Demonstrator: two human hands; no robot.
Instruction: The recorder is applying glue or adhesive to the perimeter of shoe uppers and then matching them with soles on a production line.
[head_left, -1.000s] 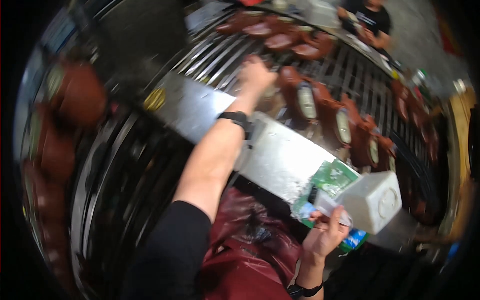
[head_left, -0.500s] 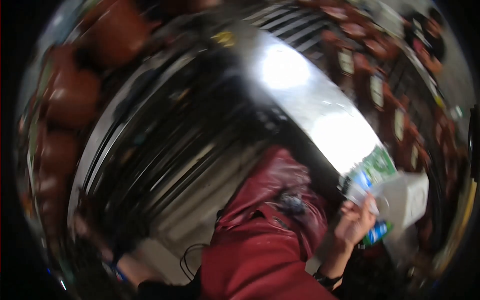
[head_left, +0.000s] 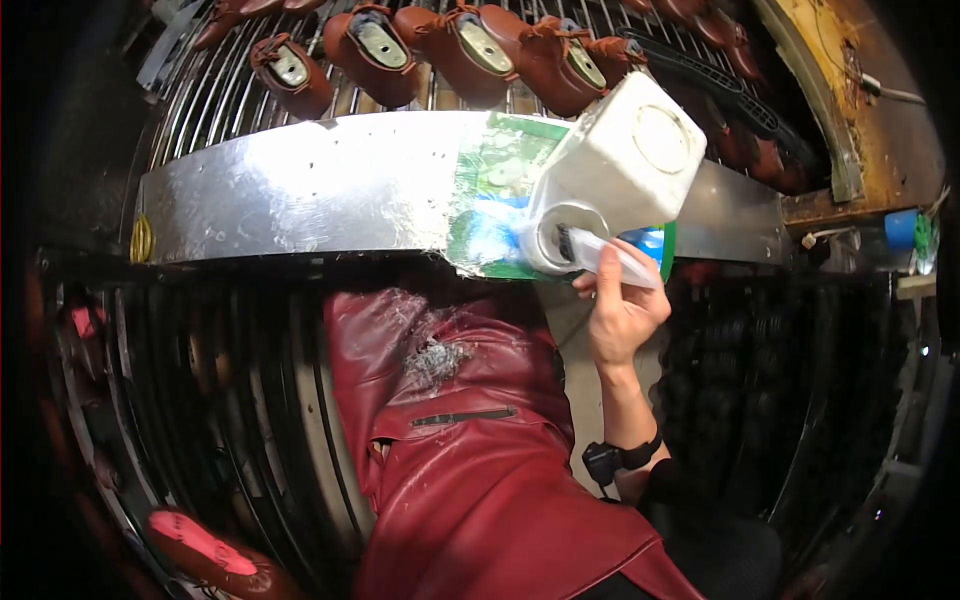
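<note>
My right hand (head_left: 625,322) is closed around the translucent white handle of a brush (head_left: 618,262). The brush's dark bristle end is in the round mouth of a white plastic jug (head_left: 632,160). That jug lies tilted on the metal ledge, its mouth facing me. A green and blue printed sheet (head_left: 500,225) is spread on the ledge under it. At the lower left edge appears a brown shoe (head_left: 215,555) with a bright pink patch along it. My left hand does not show, so whether it holds this shoe is hidden.
Several brown lace-up shoes (head_left: 465,50) stand on a roller rack beyond the metal ledge (head_left: 320,190). Dark racks with bars (head_left: 230,390) flank me. My red apron (head_left: 480,480) fills the middle. A wooden frame (head_left: 815,90) and a blue cup (head_left: 902,230) are at the right.
My view has swung round to face the ledge. My right hand has brought the brush to the jug's mouth. My left forearm has left view, and the pink-patched shoe has appeared at lower left.
</note>
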